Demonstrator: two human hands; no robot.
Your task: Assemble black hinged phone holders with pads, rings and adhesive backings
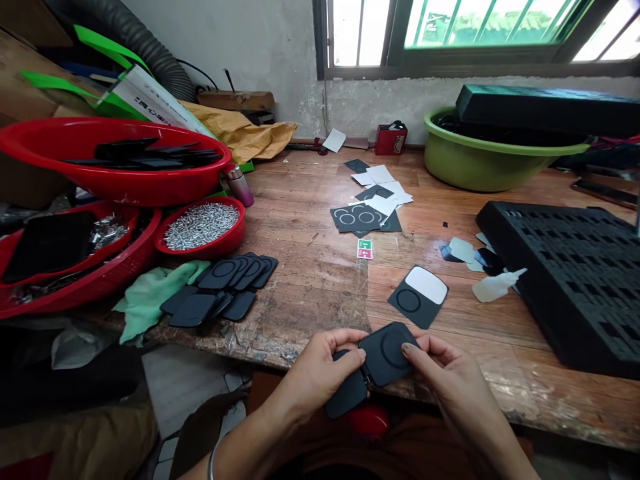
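A black folding charging pad (383,357) with two hinged square panels is spread between my hands over the table's front edge. A dark ring marks its right panel. My left hand (325,367) grips the left panel near the hinge, thumb on top. My right hand (445,367) pinches the right panel's edge, its thumb on the face beside the ring. Just beyond lies a dark sticker sheet (410,300) with a ring outline and a white rounded piece. To the left, similar black pads (220,287) are piled up, several showing rings.
Red basins stand at left, one holding small metal pins (203,227). A green cloth (150,300) lies before them. Loose sheets (365,217) lie mid-table. At right are a small white bottle (495,287), a black foam tray (565,280) and a green basin (480,160).
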